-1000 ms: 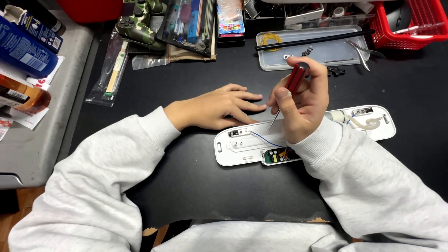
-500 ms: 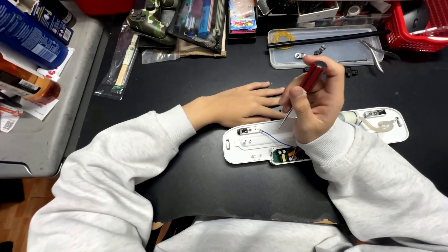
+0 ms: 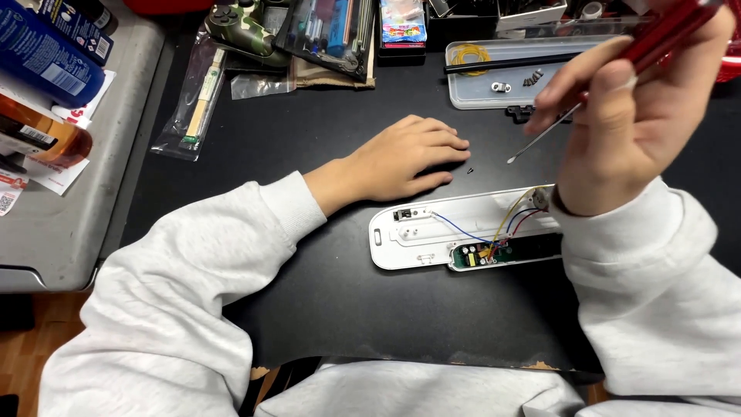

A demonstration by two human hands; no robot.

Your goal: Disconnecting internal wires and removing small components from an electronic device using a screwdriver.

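A right hand raised above a black work mat pinches a red-handled screwdriver, fingers closed round the handle, its thin shaft slanting down and left to a tip in mid-air. The left hand lies flat on the mat, palm down, fingers loosely spread and holding nothing. A tiny dark screw rests on the mat just right of those fingertips, below and left of the tip. Nearer, an opened white device shell shows coloured wires and a small green circuit board. A clear parts tray sits at the far side
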